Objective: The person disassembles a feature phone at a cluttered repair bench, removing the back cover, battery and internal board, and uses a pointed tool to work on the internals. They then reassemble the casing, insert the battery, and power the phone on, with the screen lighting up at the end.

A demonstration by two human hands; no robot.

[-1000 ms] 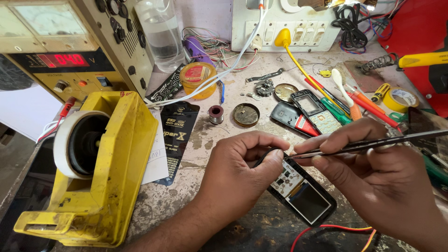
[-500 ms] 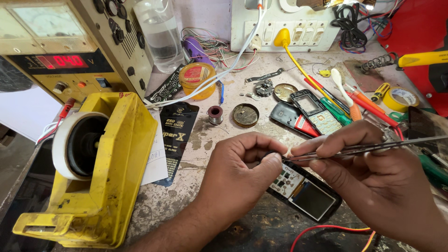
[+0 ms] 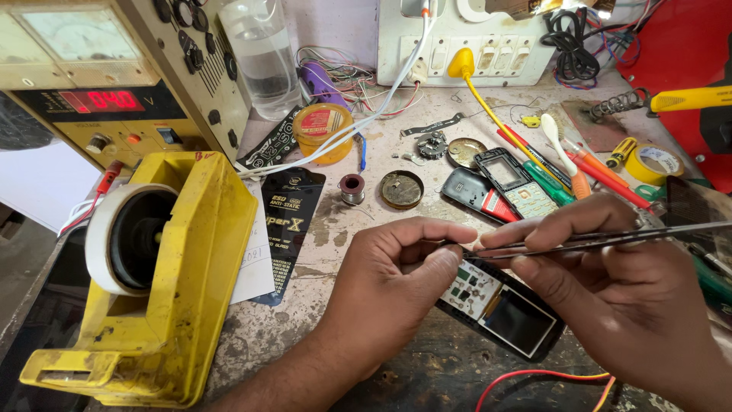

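Observation:
My left hand (image 3: 393, 278) rests on the bench with fingertips pinched together at the top end of an opened small phone (image 3: 507, 309), whose circuit board and dark screen face up. My right hand (image 3: 618, 294) grips metal tweezers (image 3: 602, 238) that lie almost level, their tips meeting my left fingertips just above the phone. Whatever small piece sits between tips and fingers is too small to make out.
A yellow tape dispenser (image 3: 164, 282) stands at the left, a power supply (image 3: 99, 84) behind it. Phone parts (image 3: 507, 187), a solder spool (image 3: 351, 188), a flux tin (image 3: 402, 188), screwdrivers (image 3: 587, 164), a wall socket strip (image 3: 465, 38) and red wires (image 3: 534, 379) surround my hands.
Both hands have shifted very slightly; the tweezers stay level with their tips at my left fingertips over the phone.

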